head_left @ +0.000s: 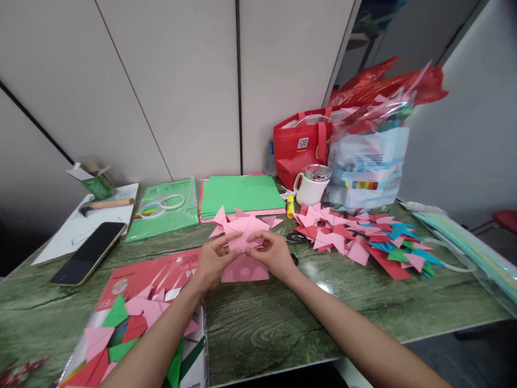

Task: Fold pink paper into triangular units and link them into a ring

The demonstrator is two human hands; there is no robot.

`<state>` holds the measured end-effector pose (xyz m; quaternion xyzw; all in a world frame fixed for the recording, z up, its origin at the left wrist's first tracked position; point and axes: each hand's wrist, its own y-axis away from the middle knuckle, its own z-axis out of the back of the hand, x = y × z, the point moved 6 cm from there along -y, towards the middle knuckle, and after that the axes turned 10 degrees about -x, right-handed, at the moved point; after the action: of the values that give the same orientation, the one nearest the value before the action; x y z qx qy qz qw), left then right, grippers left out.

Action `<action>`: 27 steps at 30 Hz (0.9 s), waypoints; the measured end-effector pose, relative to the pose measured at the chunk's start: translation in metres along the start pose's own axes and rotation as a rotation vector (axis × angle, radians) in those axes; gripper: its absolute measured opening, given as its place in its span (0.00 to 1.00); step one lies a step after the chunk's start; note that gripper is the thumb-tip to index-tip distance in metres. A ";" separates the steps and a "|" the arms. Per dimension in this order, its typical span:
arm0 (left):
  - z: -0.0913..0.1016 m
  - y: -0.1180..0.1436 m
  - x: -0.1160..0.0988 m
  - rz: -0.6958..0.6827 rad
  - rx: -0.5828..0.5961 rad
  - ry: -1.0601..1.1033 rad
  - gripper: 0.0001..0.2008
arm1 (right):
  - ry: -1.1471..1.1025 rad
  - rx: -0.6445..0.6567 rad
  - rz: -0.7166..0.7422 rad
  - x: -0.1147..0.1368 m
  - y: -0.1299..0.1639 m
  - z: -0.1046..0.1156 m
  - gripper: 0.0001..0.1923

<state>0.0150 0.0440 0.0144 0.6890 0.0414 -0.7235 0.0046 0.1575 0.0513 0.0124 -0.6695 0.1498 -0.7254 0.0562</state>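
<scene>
Pink folded paper piece (243, 233), many-pointed, held above the table between both hands. Left hand (212, 262): fingers closed on the piece's left side, thumb on top. Right hand (273, 252): fingers pinching the piece's right side. Both forearms reach in from the lower edge.

Pink paper sheet (244, 269): flat on the table directly under the hands.

Table (278, 318): green, wood-grained surface.

Paper pack (137, 302): red printed wrapper, near left, under the left forearm, with loose pink, green and red triangles lying on it.

Phone (89, 252): dark screen, far left, resting partly on a white sheet.

Hammer (105, 204): wooden handle, behind the phone, beside a small green carton (93, 180).

Green paper pack (163, 209): two tape rings on top.

Green paper stack (240, 195): behind the hands, pink sheets beneath.

Glue stick (290, 206): yellow, just right of the stack.

Mug (312, 186): white, beside the glue stick.

Red bag (301, 145): against the wall.

Plastic bag (369, 156): full, right of the mug.

Folded pieces (355, 240): heap of pink, red, blue and green, right of the hands.
</scene>
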 end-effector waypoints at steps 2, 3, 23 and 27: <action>0.000 0.000 -0.001 0.008 -0.013 0.021 0.23 | -0.026 0.004 -0.039 -0.004 -0.001 -0.001 0.09; 0.001 0.000 -0.001 0.013 -0.016 0.034 0.23 | -0.050 0.007 -0.065 -0.006 -0.001 -0.001 0.09; 0.013 -0.014 0.004 0.011 0.030 0.103 0.23 | -0.240 -0.131 -0.120 -0.022 -0.014 0.013 0.09; 0.014 -0.014 -0.002 -0.068 0.013 0.014 0.16 | -0.228 -0.113 -0.097 -0.018 -0.015 0.014 0.09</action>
<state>0.0001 0.0564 0.0174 0.6921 0.0600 -0.7189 -0.0249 0.1747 0.0690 0.0006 -0.7562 0.1505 -0.6368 0.0000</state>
